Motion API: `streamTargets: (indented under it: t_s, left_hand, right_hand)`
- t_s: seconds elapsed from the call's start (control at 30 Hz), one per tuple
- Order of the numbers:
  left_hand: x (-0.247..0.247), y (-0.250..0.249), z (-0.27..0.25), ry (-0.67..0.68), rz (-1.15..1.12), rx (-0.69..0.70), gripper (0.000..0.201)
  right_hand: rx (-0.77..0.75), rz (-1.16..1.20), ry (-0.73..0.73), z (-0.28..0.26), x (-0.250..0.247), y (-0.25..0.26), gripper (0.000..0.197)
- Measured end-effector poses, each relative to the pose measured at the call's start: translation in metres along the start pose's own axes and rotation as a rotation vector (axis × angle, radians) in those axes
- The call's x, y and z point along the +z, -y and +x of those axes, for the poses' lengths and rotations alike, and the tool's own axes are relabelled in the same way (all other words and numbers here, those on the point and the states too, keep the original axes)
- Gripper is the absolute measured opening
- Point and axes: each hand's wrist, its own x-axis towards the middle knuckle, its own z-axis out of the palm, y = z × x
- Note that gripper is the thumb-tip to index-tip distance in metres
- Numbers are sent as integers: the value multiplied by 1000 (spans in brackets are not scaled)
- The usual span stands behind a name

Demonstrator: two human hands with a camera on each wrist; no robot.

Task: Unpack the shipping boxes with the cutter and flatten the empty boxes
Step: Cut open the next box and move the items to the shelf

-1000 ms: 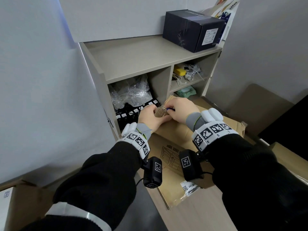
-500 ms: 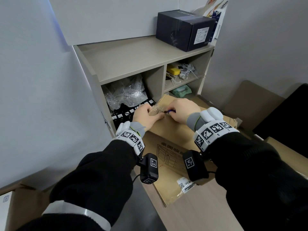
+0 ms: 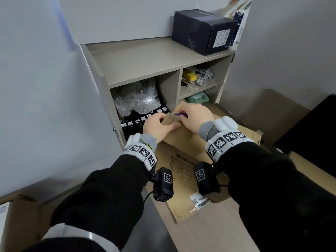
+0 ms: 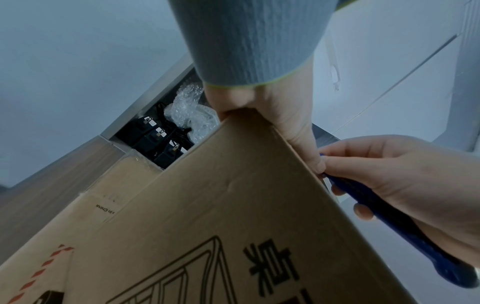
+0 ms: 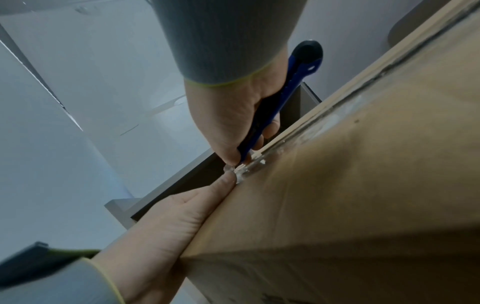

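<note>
Cardboard box [image 3: 183, 140] lies tilted on the worktop [image 3: 214, 231] against the shelf unit [image 3: 145, 57], its far corner pinched in the left hand's grip [image 3: 160, 124], while the right hand [image 3: 196, 117] grasps the blue cutter [image 5: 283, 102] at the taped seam there.

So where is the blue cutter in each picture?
Head: the cutter is only a blue sliver peeking from the right hand, centre of the picture.
Left wrist: lower right, a long blue handle in the right hand.
Right wrist: upper middle, running down through the right hand to the box edge.
Shared landmark: the left hand's thumb on the box edge, beside the cutter's tip.
</note>
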Motion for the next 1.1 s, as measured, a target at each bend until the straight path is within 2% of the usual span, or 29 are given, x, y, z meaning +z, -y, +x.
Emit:
streamTargets:
  t_s: [0.27, 0.5, 0.93, 1.1]
  left_hand:
    - [4, 1, 6, -16, -1, -10, 35]
    - [5, 2, 8, -3, -8, -35, 32]
    - [11, -1, 17, -4, 49, -34, 25]
    - [10, -1, 18, -11, 112, -38, 30]
  right_hand:
    - [15, -70, 53, 10, 6, 3, 27]
    - [25, -74, 157, 13, 1, -1, 28]
    - [116, -123, 207, -25, -7, -37, 23]
    - [138, -119, 216, -47, -14, -49, 23]
